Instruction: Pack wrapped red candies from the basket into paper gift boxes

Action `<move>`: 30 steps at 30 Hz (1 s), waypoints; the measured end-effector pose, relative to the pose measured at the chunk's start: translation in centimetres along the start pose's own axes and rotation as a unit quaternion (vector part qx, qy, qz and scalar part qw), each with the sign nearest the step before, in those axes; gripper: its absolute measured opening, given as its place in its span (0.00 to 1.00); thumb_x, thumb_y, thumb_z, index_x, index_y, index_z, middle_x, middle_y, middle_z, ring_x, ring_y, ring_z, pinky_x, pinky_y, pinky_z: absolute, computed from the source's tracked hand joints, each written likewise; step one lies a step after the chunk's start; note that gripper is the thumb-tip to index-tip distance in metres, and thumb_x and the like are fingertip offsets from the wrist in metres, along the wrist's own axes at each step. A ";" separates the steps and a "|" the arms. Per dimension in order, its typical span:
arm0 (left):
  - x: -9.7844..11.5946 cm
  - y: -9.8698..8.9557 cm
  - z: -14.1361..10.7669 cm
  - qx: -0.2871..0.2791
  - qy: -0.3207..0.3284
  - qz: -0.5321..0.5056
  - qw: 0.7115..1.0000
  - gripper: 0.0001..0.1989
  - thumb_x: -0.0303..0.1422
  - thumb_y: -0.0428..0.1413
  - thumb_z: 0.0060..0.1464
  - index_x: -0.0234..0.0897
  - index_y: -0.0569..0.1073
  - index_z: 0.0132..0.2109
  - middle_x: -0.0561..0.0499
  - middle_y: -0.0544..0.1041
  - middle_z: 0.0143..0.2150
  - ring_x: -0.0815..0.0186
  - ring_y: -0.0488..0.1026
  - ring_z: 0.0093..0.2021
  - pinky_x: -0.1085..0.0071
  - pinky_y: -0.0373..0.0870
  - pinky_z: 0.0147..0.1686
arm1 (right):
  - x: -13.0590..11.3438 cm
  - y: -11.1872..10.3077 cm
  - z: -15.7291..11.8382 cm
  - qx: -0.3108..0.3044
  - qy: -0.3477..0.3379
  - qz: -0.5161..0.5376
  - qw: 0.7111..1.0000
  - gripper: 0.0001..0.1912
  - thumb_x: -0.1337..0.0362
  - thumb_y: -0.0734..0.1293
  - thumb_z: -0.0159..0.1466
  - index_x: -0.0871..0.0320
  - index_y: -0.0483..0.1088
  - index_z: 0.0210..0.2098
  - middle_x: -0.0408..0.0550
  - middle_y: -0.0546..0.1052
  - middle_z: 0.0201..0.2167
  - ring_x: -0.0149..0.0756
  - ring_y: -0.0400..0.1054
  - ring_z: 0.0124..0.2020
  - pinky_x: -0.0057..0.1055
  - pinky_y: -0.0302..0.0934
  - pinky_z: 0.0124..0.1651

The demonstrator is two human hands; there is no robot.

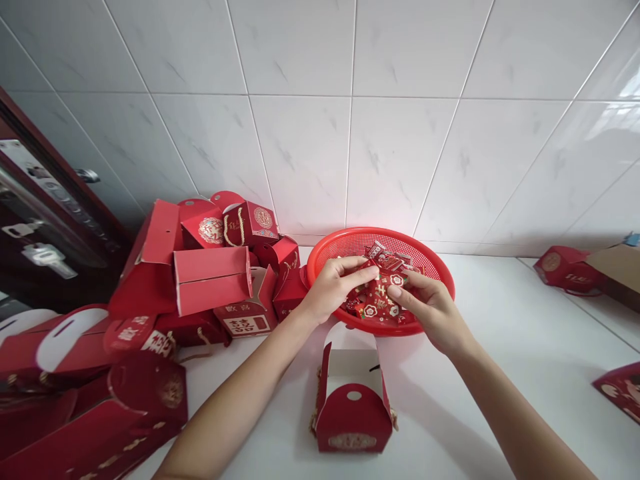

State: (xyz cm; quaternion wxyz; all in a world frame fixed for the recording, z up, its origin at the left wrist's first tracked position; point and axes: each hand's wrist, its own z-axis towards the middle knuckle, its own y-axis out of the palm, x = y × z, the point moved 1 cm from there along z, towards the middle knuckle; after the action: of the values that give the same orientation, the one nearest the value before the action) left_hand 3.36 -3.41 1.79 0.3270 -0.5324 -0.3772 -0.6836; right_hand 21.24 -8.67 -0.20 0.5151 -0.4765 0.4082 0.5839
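Above the red plastic basket (327, 241), both hands pinch a red candy packet (383, 301) printed with white flowers and gold characters. My left hand (336, 283) grips its upper left edge between thumb and fingers. On the opposite side, my right hand (436, 308) has its thumb pressed on the packet's front. Other red-wrapped pieces (390, 257) lie in the basket behind and below it. In front of the basket stands an open red gift box (354, 419) with rope handles and a pale inside; its flaps are raised.
Red gift boxes (213, 277) are heaped on the left of the white counter (450, 427). A dark door with keys (47, 257) borders them. At right are a red box (565, 270), an open carton (617, 267) and a red printed item (623, 390). A tiled wall (300, 147) rises behind.
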 end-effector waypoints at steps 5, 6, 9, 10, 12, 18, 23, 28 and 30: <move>1.2 -1.5 -0.1 0.018 0.017 0.026 0.999 0.15 0.46 0.66 0.52 0.38 0.81 0.36 0.51 0.79 0.35 0.63 0.75 0.37 0.67 0.72 0.40 | -0.7 0.3 -0.7 0.014 -0.017 0.009 1.000 0.15 0.49 0.75 0.63 0.54 0.77 0.32 0.47 0.76 0.31 0.40 0.69 0.34 0.37 0.68 0.37; 1.6 -1.7 -0.3 0.008 0.018 0.033 0.999 0.16 0.46 0.66 0.53 0.38 0.82 0.39 0.50 0.80 0.37 0.61 0.76 0.40 0.65 0.72 0.42 | -1.0 0.5 -0.8 0.022 -0.023 0.002 0.999 0.15 0.49 0.75 0.63 0.54 0.77 0.31 0.47 0.76 0.31 0.40 0.69 0.33 0.37 0.67 0.37; 2.7 -1.9 -1.3 -0.054 0.003 0.092 0.994 0.21 0.42 0.68 0.51 0.40 0.81 0.51 0.48 0.82 0.45 0.57 0.78 0.45 0.63 0.74 0.45 | -1.6 1.1 -1.3 0.058 -0.035 -0.046 0.997 0.19 0.47 0.76 0.61 0.54 0.75 0.26 0.46 0.73 0.26 0.39 0.65 0.29 0.36 0.63 0.32; 2.9 -1.8 -1.7 -0.069 -0.007 0.124 0.990 0.25 0.40 0.70 0.49 0.41 0.80 0.54 0.48 0.82 0.47 0.55 0.79 0.47 0.62 0.74 0.46 | -1.9 1.3 -1.4 0.068 -0.039 -0.064 0.995 0.21 0.46 0.76 0.61 0.54 0.73 0.24 0.45 0.71 0.24 0.38 0.62 0.27 0.35 0.60 0.29; 3.1 -1.6 -2.4 -0.079 -0.014 0.183 0.980 0.32 0.36 0.73 0.45 0.41 0.77 0.58 0.46 0.82 0.51 0.51 0.79 0.51 0.60 0.75 0.49 | -2.3 1.8 -1.7 0.076 -0.053 -0.090 0.992 0.24 0.46 0.75 0.61 0.55 0.69 0.20 0.43 0.65 0.20 0.35 0.57 0.25 0.34 0.56 0.27; 3.9 -1.5 -3.0 -0.071 0.034 0.227 0.971 0.26 0.38 0.70 0.51 0.40 0.77 0.56 0.47 0.82 0.50 0.54 0.79 0.50 0.62 0.76 0.49 | -2.9 1.2 -1.8 0.045 -0.060 -0.078 0.994 0.16 0.49 0.72 0.66 0.54 0.76 0.31 0.46 0.74 0.27 0.36 0.66 0.28 0.33 0.64 0.31; 5.2 -2.4 -3.1 -0.040 0.083 0.261 0.961 0.26 0.39 0.70 0.51 0.40 0.76 0.56 0.48 0.81 0.50 0.57 0.77 0.51 0.62 0.74 0.54 | -2.7 -0.4 -1.6 -0.020 -0.001 0.041 0.999 0.11 0.57 0.74 0.65 0.51 0.75 0.46 0.46 0.80 0.47 0.41 0.79 0.42 0.37 0.72 0.48; 5.9 -3.2 -3.3 -0.053 0.077 0.283 0.954 0.23 0.35 0.69 0.50 0.40 0.76 0.53 0.49 0.80 0.50 0.57 0.76 0.52 0.64 0.72 0.55 | -2.7 -0.6 -1.6 -0.059 0.013 0.038 0.997 0.10 0.56 0.71 0.70 0.53 0.72 0.48 0.44 0.81 0.31 0.38 0.78 0.35 0.37 0.72 0.47; 6.0 -3.3 -3.4 -0.065 0.070 0.289 0.953 0.22 0.35 0.69 0.50 0.40 0.76 0.52 0.49 0.79 0.50 0.58 0.76 0.52 0.65 0.72 0.53 | -2.9 -0.5 -1.7 -0.076 0.011 0.026 0.997 0.10 0.56 0.70 0.71 0.53 0.72 0.46 0.43 0.80 0.27 0.36 0.76 0.32 0.35 0.71 0.45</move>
State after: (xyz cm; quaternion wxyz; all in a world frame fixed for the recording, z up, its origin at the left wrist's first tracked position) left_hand -2.41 -5.00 6.62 0.5009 -0.5895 -0.1387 -0.6184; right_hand 22.04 -10.89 2.27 0.4575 -0.5100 0.3808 0.6210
